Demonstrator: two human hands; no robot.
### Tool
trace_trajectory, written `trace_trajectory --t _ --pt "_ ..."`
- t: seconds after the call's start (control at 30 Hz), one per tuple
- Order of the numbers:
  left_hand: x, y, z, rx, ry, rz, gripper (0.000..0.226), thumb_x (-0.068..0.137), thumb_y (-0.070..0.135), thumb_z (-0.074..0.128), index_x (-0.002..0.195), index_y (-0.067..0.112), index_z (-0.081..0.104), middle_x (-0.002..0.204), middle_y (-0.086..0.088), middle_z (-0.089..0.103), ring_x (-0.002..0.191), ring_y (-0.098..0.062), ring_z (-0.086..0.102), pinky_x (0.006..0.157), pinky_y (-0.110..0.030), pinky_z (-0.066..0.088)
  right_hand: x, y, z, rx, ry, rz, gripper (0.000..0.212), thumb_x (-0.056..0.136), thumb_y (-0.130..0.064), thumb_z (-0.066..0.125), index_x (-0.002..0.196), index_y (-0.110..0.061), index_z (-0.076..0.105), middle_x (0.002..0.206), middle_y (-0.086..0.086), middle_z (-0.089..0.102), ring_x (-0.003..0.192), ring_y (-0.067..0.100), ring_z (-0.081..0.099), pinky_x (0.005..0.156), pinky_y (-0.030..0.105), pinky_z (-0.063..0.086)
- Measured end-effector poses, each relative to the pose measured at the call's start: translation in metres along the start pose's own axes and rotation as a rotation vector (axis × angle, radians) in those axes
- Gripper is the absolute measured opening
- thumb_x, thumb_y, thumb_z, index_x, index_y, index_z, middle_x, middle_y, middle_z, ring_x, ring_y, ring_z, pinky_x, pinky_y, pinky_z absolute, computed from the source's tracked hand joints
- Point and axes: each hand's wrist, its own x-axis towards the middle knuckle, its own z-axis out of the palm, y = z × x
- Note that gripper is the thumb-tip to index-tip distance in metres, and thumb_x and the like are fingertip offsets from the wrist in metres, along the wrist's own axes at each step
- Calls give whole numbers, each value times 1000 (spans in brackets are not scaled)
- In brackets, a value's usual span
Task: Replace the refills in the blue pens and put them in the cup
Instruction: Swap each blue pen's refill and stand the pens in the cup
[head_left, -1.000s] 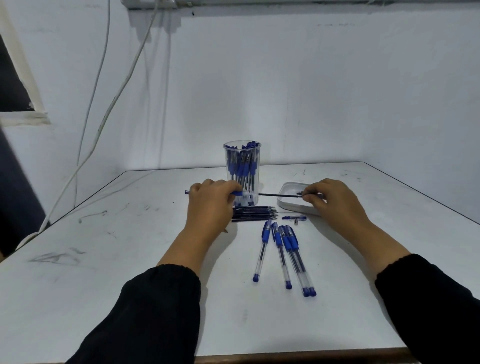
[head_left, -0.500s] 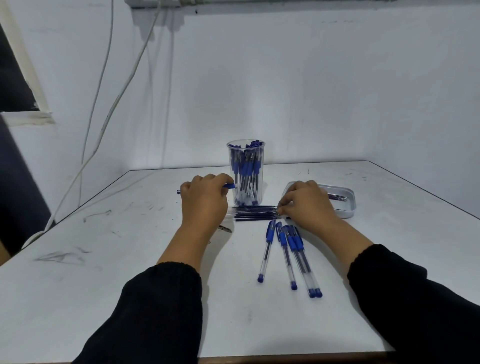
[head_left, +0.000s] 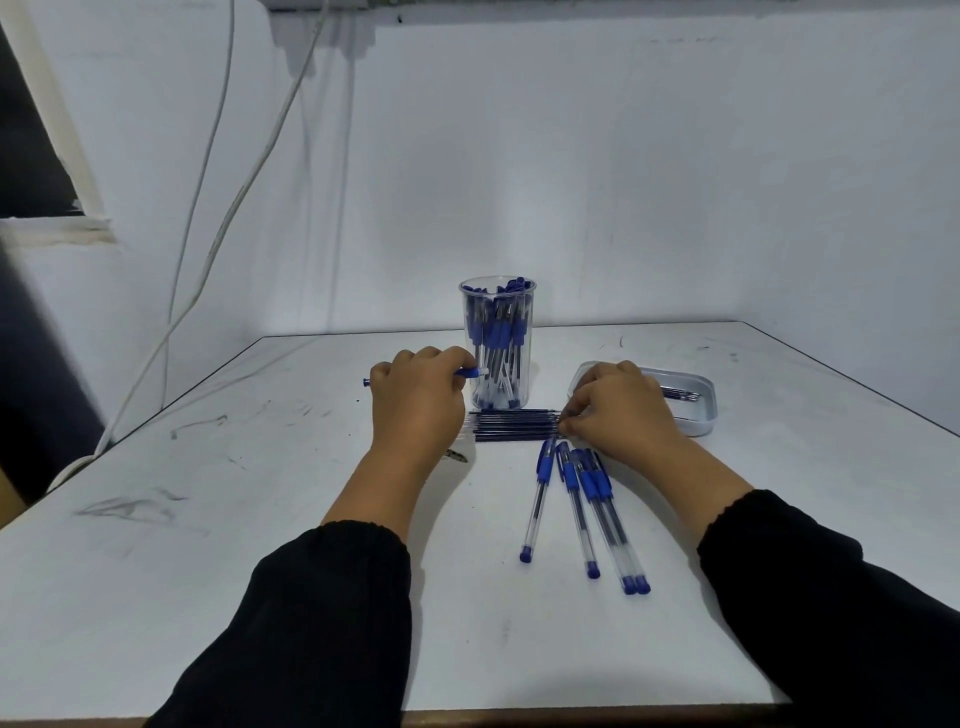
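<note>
The left hand (head_left: 415, 400) gripped a pen barrel (head_left: 466, 372) crosswise, its blue grip end poking out toward the cup (head_left: 497, 343) and its back end showing past the knuckles. The right hand (head_left: 618, 405) had its fingertips pinched at the near end of the refills (head_left: 514, 426), a row of thin dark rods lying just in front of the cup.

By my judgement the step was picking one fresh refill for the emptied barrel. To do it well, the fingers needed to roll a single rod clear of its neighbours before lifting, as the rods lay touching and would drag along together. The barrel should have been kept level, open end facing the right hand, so the refill could slide straight in.

Four pens (head_left: 582, 499) lay fanned nearer the person than the refills, caps pointing toward the cup. Right of the cup sat a shallow tray (head_left: 701, 410) with a few rods in it, probably spent ones. The cup itself was crowded with pens.

The table (head_left: 260, 545) was white and scuffed with dark marks. White walls met behind the cup, and cables (head_left: 218, 228) hung down at its far left.
</note>
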Motion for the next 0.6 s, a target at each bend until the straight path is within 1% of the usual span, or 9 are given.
trace_trajectory --t 0.33,0.43,0.6 --pt "-1 2 0 -1 -9 10 25 96 18 48 113 30 62 108 5 65 103 -21 51 91 -36 27 -2 4 -2 39 19 -6 16 81 -43 70 93 -34 76 106 -10 57 111 16 41 86 32 29" --pt "-2 2 0 -4 -8 13 25 96 17 48 112 29 62 107 5 65 103 -21 51 91 -36 27 -2 4 -4 71 9 -18 15 81 -43 72 92 -34 76 103 -12 55 111 15 40 87 32 29" --pt "-1 2 1 12 -13 12 25 96 19 47 113 30 62 108 5 64 103 -21 51 89 -36 26 -4 5 -6 43 -21 -37 19 78 -45 74 93 -34 77 109 -12 57 112 15 40 91 34 30"
